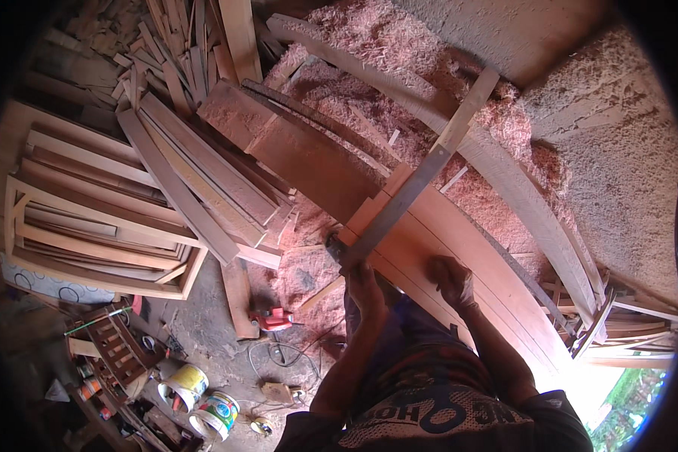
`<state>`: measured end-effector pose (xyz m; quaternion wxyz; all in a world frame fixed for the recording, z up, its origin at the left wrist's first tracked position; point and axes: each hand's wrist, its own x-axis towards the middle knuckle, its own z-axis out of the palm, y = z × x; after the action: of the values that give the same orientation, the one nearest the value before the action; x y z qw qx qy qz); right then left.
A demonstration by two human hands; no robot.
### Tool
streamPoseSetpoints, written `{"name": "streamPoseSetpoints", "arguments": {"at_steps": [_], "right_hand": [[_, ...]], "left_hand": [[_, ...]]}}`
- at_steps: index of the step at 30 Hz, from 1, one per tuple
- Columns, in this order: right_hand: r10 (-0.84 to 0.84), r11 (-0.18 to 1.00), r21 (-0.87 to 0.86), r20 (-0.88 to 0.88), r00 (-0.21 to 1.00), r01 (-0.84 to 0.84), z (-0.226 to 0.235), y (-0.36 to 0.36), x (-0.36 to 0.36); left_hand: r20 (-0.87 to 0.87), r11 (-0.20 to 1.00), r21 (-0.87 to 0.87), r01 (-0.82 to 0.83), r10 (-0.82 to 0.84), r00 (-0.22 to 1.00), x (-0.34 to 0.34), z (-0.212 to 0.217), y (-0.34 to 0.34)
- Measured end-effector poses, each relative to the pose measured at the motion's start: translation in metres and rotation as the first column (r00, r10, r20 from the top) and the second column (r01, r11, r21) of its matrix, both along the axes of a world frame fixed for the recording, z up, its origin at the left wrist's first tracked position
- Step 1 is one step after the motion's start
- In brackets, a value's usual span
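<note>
Left hand grips the long straightedge, which runs toward 1 o'clock across the board, right hand loosely curled beside it.

A long flat wooden straightedge, dark grey along its lower half and pale bare wood toward its far end, lies slantwise across the broad reddish plank, its near end at the plank's left edge and its far end reaching over the sawdust beyond. The plank itself is wide, smooth and gently curved, lying flat and running from upper left to lower right
</note>
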<state>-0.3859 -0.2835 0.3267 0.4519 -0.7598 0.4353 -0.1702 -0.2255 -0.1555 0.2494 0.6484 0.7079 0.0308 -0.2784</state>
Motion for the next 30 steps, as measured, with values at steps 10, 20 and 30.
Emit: {"name": "streamPoseSetpoints", "arguments": {"at_steps": [10,20,30], "right_hand": [[0.075,0.994,-0.071,-0.063,0.995,-0.08,0.005,0.0,0.002],[0.103,0.99,-0.083,-0.097,0.99,-0.112,0.006,-0.001,0.003],[0.106,0.991,-0.061,-0.132,0.986,-0.115,0.011,-0.003,0.006]], "left_hand": [[-0.189,0.972,-0.134,-0.19,0.163,0.968,-0.02,-0.026,-0.004],[-0.17,0.981,0.116,-0.157,0.175,0.97,-0.004,0.013,-0.013],[-0.108,0.977,0.173,-0.125,0.145,0.984,-0.004,0.025,-0.017]]}}
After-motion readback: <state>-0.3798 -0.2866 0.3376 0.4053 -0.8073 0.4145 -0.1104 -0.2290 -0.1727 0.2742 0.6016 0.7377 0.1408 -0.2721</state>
